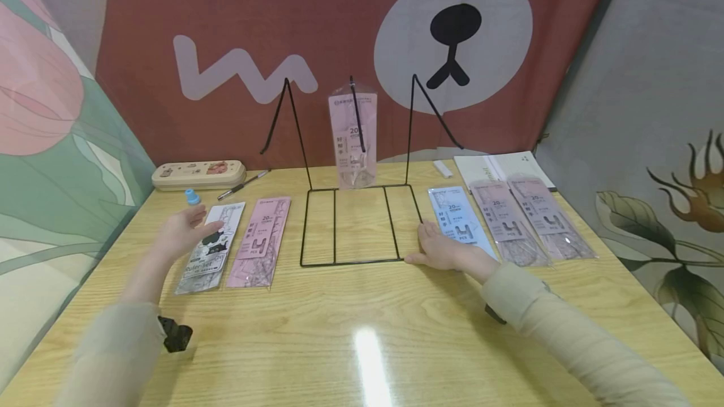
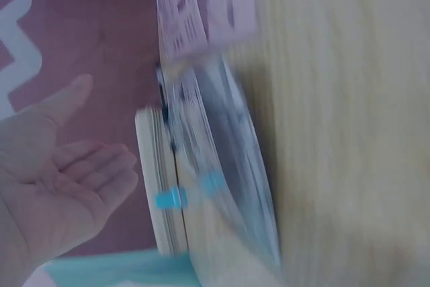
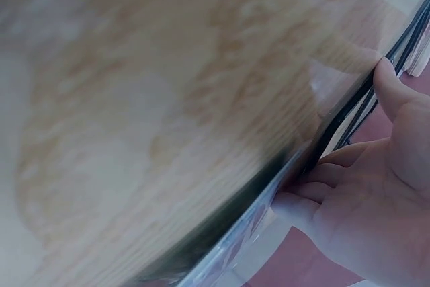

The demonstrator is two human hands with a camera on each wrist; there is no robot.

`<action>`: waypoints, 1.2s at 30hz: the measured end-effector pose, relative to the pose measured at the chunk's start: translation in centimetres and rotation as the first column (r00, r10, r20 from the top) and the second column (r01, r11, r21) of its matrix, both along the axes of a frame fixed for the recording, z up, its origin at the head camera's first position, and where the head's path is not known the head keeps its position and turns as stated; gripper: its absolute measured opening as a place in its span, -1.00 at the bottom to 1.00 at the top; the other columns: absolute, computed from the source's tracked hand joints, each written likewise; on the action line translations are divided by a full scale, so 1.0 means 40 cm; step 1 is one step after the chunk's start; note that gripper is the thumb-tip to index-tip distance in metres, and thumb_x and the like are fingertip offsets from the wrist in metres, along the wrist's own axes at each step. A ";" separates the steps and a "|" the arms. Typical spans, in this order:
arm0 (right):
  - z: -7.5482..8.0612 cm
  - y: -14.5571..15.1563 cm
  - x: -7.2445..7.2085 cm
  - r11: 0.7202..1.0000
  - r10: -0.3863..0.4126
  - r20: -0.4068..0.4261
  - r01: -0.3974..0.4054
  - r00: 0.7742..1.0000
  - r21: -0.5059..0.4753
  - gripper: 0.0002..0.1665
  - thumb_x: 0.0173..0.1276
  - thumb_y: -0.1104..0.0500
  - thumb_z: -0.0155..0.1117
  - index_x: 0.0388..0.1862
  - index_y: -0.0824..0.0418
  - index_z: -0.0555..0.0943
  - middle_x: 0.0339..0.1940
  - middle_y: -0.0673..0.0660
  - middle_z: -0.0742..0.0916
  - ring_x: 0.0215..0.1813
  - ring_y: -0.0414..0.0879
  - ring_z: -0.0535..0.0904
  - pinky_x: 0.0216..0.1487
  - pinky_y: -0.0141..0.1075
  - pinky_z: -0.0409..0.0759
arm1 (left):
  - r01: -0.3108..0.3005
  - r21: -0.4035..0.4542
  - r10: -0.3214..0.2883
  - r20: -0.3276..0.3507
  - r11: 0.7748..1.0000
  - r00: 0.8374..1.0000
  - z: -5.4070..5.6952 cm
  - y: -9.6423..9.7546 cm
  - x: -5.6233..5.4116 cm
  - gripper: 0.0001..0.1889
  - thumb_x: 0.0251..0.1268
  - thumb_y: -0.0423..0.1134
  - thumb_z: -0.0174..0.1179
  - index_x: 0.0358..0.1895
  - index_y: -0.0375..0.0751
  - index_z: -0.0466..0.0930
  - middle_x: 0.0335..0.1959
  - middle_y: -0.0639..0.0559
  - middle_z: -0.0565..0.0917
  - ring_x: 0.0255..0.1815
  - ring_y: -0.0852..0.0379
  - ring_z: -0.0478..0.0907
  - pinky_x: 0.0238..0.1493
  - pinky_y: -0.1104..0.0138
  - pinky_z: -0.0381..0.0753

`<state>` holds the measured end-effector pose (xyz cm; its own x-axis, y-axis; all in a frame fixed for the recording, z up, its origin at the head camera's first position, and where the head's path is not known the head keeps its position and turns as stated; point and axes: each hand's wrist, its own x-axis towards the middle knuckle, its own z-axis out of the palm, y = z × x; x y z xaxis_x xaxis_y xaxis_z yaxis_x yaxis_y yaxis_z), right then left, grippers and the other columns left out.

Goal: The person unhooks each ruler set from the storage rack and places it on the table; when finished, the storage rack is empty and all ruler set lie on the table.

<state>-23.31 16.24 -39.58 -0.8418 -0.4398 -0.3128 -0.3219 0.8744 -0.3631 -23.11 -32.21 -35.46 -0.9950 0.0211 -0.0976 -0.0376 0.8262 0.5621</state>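
A black wire display rack (image 1: 362, 262) stands mid-table with three upright hooks. On its middle hook hangs a pink packet (image 1: 353, 124) in clear plastic. My right hand (image 1: 441, 249) holds the rack's front right corner; in the right wrist view the thumb (image 3: 390, 75) meets the black wire and the fingers lie at it. Just behind this hand lies a blue packet (image 1: 455, 212). My left hand (image 1: 183, 231) hovers over the left part of a white ruler set packet (image 1: 212, 247), its fingers loose and the palm bare in the left wrist view.
Another pink packet (image 1: 261, 237) lies left of the rack. At the right are two pale pink packets (image 1: 500, 212) and a white notebook (image 1: 532, 165). A pencil case (image 1: 198, 176), a pen (image 1: 243, 184), a small blue cap (image 1: 192, 196) and a white eraser (image 1: 443, 169) sit toward the back.
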 end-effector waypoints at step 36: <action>0.005 -0.002 0.007 1.000 -0.004 -0.009 0.004 1.000 -0.003 0.05 0.44 -0.15 -0.01 0.40 0.64 -0.18 0.45 0.57 -0.14 0.49 0.40 -0.25 0.51 0.11 -0.19 | 0.146 0.581 -0.083 -0.133 0.801 0.988 0.012 0.573 -0.233 -0.14 0.25 -0.11 0.23 0.49 -0.14 -0.11 0.49 -0.13 0.12 0.50 -0.07 0.08 0.47 0.07 0.14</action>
<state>-23.03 16.15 -39.39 -0.8464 -0.4374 -0.3040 -0.3218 0.8747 -0.3625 -32.42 -9.30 -34.99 -0.9853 0.1573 0.0665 0.1161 0.3315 0.9363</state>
